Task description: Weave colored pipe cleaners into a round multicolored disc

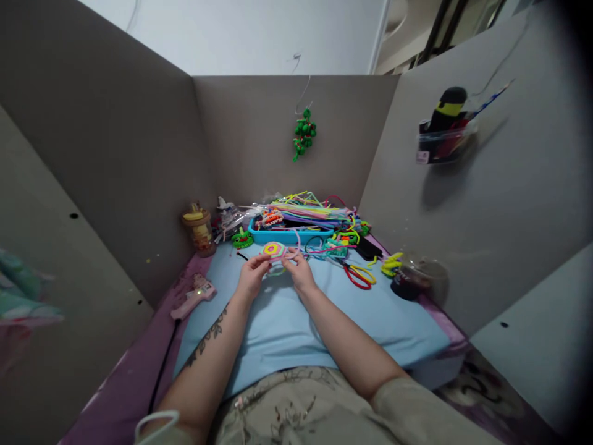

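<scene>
From my head, one camera looks forward and down, with the pale-blue cloth-covered worktop (384, 309) close below and the flat grey back panel (252, 130) beyond.

Disc (274, 249): roughly round, concentric bands of yellow and pink, paler outer band. Position: held above the table (287, 334), toward its far edge, slightly left of midway between the side edges. Face directed upward. Strand (299, 240): pale pink, thin, curving upward beside the disc's right side.
</scene>
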{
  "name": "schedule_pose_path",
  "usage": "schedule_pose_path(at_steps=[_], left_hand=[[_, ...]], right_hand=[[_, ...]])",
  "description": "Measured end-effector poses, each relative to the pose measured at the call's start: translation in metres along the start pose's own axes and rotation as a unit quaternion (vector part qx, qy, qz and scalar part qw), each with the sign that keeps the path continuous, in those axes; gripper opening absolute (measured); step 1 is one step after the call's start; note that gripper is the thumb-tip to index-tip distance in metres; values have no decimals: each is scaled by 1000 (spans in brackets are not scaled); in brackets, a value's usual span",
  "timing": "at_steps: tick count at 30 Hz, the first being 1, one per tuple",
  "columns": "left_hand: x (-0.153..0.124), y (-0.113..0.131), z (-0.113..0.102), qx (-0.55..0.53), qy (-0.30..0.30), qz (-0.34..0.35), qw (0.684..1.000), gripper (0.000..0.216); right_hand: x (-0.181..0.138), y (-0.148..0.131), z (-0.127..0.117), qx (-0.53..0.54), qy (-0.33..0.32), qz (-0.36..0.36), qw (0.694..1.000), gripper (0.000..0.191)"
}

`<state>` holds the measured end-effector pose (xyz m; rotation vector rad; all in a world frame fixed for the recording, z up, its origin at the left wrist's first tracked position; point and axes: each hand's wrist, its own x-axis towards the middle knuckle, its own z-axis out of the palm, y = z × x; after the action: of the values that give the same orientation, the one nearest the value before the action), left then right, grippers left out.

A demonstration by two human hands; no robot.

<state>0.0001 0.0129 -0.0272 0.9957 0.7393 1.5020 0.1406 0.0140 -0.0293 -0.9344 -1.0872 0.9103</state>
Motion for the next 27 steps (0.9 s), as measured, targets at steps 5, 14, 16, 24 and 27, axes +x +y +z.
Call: schedule_pose_path(at_steps=[5,14,16,24,27], left_hand=[[-2,4,3,-29,-24,-11,999,33],[-11,13,9,89,86,99,987,37],[-15,12,11,134,79,113,981,36],[-21,6,27,70,-37,57,995,54],[-17,6,27,26,-25,44,998,46]], right_hand=[[1,5,2,61,15,39,997,21],[8,12,1,155,57,115,980,30],[7,11,2,159,68,121,977,31],[0,9,12,126,51,66,989,25],[-3,10,15,101,33,50,993,24]])
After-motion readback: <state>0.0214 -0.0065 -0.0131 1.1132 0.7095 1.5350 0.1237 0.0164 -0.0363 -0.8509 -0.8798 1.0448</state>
